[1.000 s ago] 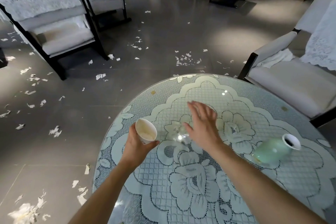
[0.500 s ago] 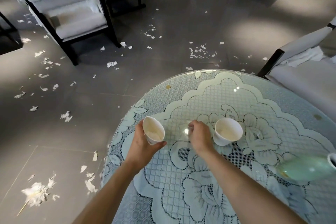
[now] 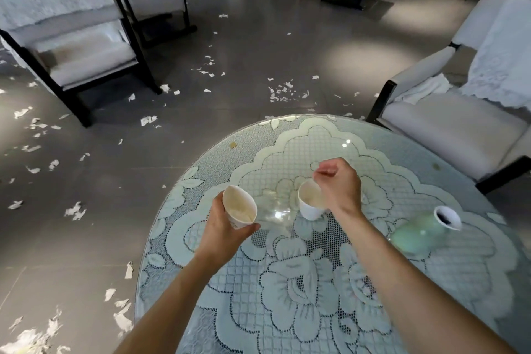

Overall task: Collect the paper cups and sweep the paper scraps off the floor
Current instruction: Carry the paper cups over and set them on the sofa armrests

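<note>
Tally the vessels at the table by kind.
Cups: 2, left cup and right cup
Vase: 1
Total: 3

1 head camera looks steeply down, close over the table [image 3: 431, 282].

White cups [image 3: 240, 207], mint-green vase [image 3: 416, 234]

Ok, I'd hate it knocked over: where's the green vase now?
In the head view the green vase sits on the table's right side, right of the right hand and the paper cup beside it.
</note>
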{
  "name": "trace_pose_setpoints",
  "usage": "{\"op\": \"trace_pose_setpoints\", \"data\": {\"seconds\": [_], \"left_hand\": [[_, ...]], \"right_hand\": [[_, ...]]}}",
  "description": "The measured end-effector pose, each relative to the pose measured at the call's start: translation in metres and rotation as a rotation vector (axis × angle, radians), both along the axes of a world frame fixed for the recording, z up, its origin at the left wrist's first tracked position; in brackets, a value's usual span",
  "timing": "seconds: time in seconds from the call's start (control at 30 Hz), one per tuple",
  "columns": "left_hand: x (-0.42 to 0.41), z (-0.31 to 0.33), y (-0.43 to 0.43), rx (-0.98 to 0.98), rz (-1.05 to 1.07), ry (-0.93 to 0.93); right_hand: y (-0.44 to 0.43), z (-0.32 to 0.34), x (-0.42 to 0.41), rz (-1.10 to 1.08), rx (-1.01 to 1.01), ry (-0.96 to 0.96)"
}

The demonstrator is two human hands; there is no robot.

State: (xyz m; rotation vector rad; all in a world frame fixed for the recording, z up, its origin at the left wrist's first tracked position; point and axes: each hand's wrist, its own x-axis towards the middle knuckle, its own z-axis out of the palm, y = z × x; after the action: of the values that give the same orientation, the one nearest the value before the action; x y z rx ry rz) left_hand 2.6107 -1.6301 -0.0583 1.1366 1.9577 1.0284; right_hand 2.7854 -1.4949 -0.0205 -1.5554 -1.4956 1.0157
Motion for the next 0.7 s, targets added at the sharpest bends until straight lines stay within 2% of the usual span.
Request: {"op": "trace_pose_setpoints", "data": {"seconds": [0.3, 0.4, 0.53, 0.57, 0.7], "left_hand": [[0.016, 0.005, -0.005, 0.017, -0.012, 0.004], [0.019, 0.007, -0.011, 0.025, -0.010, 0.013], [0.025, 0.012, -0.020, 0.020, -0.003, 0.006], [0.027, 0.014, -0.023, 0.020, 0.001, 0.013], [0.037, 0.025, -0.032, 0.032, 0.000, 0.038]], "right_hand": [[-0.001, -0.013, 0.028, 0.089, -0.084, -0.133], [0.000, -0.013, 0.029, 0.160, -0.044, -0.204], [-0.008, -0.019, 0.021, 0.389, -0.178, -0.521], [-0.011, -0.020, 0.020, 0.417, -0.202, -0.547], [-0.020, -0.009, 0.028, 0.389, -0.191, -0.361]]}}
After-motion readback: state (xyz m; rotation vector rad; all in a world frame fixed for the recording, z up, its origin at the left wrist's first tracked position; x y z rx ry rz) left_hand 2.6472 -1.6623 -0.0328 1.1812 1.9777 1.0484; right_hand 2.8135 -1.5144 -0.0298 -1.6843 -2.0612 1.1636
